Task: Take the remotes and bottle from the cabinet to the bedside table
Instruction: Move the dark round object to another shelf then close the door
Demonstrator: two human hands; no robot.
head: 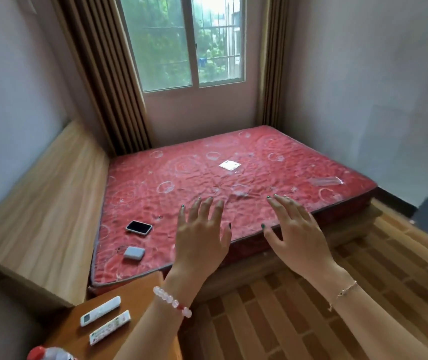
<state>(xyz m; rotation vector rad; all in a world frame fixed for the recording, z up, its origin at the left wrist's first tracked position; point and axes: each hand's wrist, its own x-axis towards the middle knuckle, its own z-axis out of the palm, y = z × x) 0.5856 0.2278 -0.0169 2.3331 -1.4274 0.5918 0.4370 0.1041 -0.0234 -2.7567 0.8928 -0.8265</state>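
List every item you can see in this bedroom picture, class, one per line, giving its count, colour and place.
remotes: two, white, side by side on the bedside table
bottle: one, red cap, bottom-left edge of the table
bedside table: one, brown wood, beside the bed
phone: one, black screen, on the mattress
small case: one, grey, on the mattress near the phone
mattress: one, red
window: one, between brown curtains
left hand: open, empty
right hand: open, empty
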